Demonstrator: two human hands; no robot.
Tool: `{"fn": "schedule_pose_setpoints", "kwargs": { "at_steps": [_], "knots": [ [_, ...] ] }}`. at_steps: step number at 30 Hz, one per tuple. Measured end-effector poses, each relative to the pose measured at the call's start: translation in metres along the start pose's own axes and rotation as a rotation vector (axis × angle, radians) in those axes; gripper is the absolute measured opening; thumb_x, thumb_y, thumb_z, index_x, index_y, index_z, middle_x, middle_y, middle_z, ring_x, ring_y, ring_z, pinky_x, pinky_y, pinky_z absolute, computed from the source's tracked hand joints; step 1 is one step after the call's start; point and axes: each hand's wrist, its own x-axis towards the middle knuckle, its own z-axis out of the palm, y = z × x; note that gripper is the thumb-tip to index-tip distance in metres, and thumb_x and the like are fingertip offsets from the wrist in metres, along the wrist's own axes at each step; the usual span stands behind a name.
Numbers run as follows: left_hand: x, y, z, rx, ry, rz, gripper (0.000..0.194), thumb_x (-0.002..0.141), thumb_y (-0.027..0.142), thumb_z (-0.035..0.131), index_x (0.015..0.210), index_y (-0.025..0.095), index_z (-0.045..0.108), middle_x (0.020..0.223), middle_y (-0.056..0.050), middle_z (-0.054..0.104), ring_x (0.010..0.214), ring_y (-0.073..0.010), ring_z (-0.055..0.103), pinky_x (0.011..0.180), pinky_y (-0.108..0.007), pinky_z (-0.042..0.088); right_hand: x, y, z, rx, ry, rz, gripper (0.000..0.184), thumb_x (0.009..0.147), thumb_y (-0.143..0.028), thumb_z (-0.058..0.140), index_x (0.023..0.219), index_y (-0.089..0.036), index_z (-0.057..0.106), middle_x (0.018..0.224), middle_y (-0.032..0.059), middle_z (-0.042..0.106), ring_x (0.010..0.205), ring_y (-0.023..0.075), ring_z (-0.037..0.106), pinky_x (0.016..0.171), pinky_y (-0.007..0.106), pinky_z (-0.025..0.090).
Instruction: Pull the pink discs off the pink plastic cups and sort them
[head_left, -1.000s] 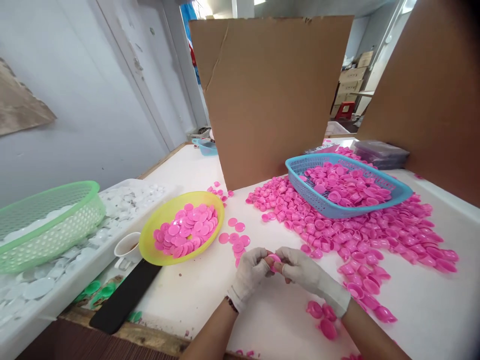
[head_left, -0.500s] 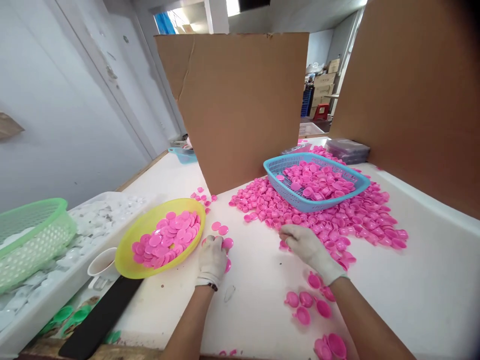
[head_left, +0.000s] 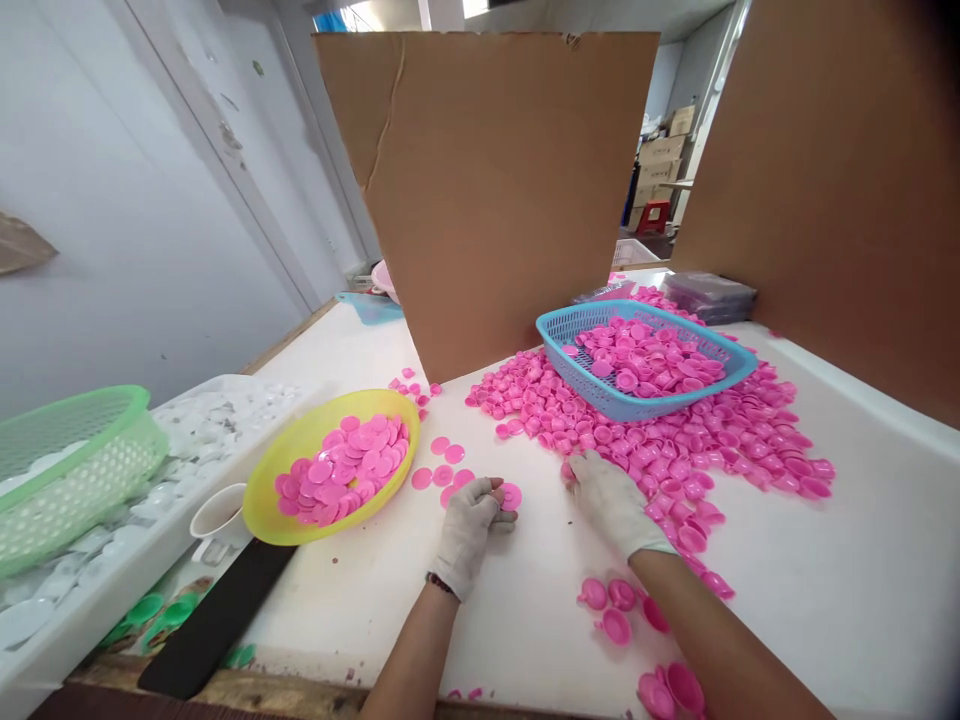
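Observation:
My left hand (head_left: 470, 520), in a white glove, is curled on the white table, pinching a flat pink disc (head_left: 511, 496) between thumb and fingers. A few loose pink discs (head_left: 442, 462) lie just beyond it. My right hand (head_left: 611, 495), also gloved, rests with fingers down at the near edge of a big heap of pink caps (head_left: 675, 450); what its fingertips hold is hidden. A yellow bowl (head_left: 300, 450) of flat pink discs sits to the left. A blue basket (head_left: 600, 395) full of pink caps stands behind the heap.
A cardboard sheet (head_left: 510, 190) stands upright behind the work area, another at the right (head_left: 847, 180). Left of the table are a green basket (head_left: 67, 460), a white tray of white discs (head_left: 180, 470), a cup (head_left: 221, 515) and a black strip (head_left: 210, 625). Several pink caps (head_left: 622, 605) lie near my right forearm.
My hands were together on one pink piece, then parted. The left went to the loose discs and now pinches one nearer the middle; the right stays at the heap's edge.

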Motion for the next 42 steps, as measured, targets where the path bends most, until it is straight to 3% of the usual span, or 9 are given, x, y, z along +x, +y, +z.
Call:
{"fn": "schedule_pose_setpoints", "kwargs": {
  "at_steps": [5,8,13,17,25,33,36,39,42],
  "knots": [
    [0.000,-0.007,0.000,-0.014,-0.066,-0.123,0.023,0.071,0.026,0.063,0.088,0.013,0.054,0.064,-0.003,0.061,0.052,-0.0130,0.060,0.050,-0.025,0.049,0.001,-0.001,-0.003,0.040,0.025,-0.135,0.022,0.087,-0.014,0.044,0.093,-0.016,0.065,0.096,0.0108,0.062,0.087,0.0195,0.059,0.075,0.029,0.041],
    [-0.001,-0.008,0.001,-0.012,-0.045,-0.109,0.022,0.070,0.023,0.063,0.089,0.014,0.056,0.068,-0.003,0.064,0.056,-0.0139,0.061,0.054,-0.027,0.051,-0.006,-0.012,-0.001,0.132,0.052,-0.354,0.020,0.085,-0.011,0.046,0.089,-0.019,0.064,0.094,0.0057,0.061,0.089,0.0165,0.056,0.079,0.026,0.041],
    [-0.006,-0.003,-0.001,-0.079,-0.189,-0.034,0.024,0.071,0.028,0.067,0.089,0.012,0.064,0.078,-0.006,0.069,0.069,-0.0153,0.064,0.066,-0.026,0.051,-0.018,-0.033,0.004,0.279,0.114,-0.693,0.021,0.079,-0.003,0.046,0.075,-0.018,0.060,0.083,0.0042,0.058,0.079,0.0169,0.053,0.074,0.029,0.042],
    [-0.009,-0.001,-0.008,-0.182,-0.346,-0.052,0.038,0.068,0.031,0.075,0.098,0.010,0.066,0.095,-0.011,0.069,0.082,-0.0160,0.064,0.076,-0.026,0.050,-0.021,-0.036,-0.003,0.323,0.114,-0.733,0.028,0.079,0.003,0.039,0.074,-0.018,0.059,0.079,0.0030,0.058,0.074,0.0159,0.051,0.071,0.029,0.042],
    [-0.009,-0.005,-0.007,-0.218,-0.246,0.005,0.040,0.060,0.036,0.082,0.084,0.008,0.067,0.073,-0.004,0.064,0.058,-0.0075,0.055,0.059,-0.021,0.047,-0.019,-0.030,-0.002,0.592,0.141,-0.791,0.027,0.079,0.003,0.039,0.075,-0.020,0.054,0.077,0.0003,0.053,0.071,0.0133,0.049,0.066,0.025,0.042],
    [-0.007,-0.014,-0.005,-0.221,-0.260,0.038,0.035,0.067,0.042,0.075,0.083,0.012,0.063,0.068,-0.002,0.063,0.061,-0.0119,0.058,0.063,-0.026,0.049,-0.030,-0.040,-0.009,0.672,0.111,-0.663,0.021,0.072,-0.005,0.058,0.083,-0.020,0.047,0.086,0.0018,0.052,0.079,0.0162,0.050,0.071,0.030,0.043],
    [-0.007,-0.014,-0.008,-0.064,-0.226,0.165,0.035,0.074,0.043,0.069,0.092,0.014,0.061,0.068,-0.002,0.063,0.060,-0.0128,0.057,0.060,-0.026,0.048,-0.034,-0.045,-0.008,0.749,0.169,-0.630,0.017,0.076,-0.008,0.057,0.083,-0.021,0.048,0.084,0.0013,0.052,0.077,0.0157,0.050,0.069,0.029,0.044],
    [-0.011,-0.009,-0.012,0.081,-0.212,0.408,0.040,0.078,0.040,0.065,0.111,0.018,0.059,0.090,-0.006,0.065,0.080,-0.0179,0.061,0.074,-0.031,0.050,-0.039,-0.048,-0.011,0.869,0.133,-0.653,0.012,0.081,-0.013,0.058,0.085,-0.021,0.049,0.084,0.0007,0.054,0.078,0.0145,0.053,0.070,0.028,0.045],
    [-0.018,-0.002,-0.014,0.180,-0.250,0.591,0.028,0.081,0.038,0.061,0.102,0.020,0.065,0.102,-0.008,0.064,0.096,-0.0226,0.059,0.086,-0.035,0.048,-0.044,-0.051,-0.016,0.919,0.100,-0.664,0.011,0.082,-0.015,0.059,0.084,-0.021,0.050,0.084,0.0001,0.054,0.077,0.0137,0.053,0.070,0.027,0.045]
  ]
}}
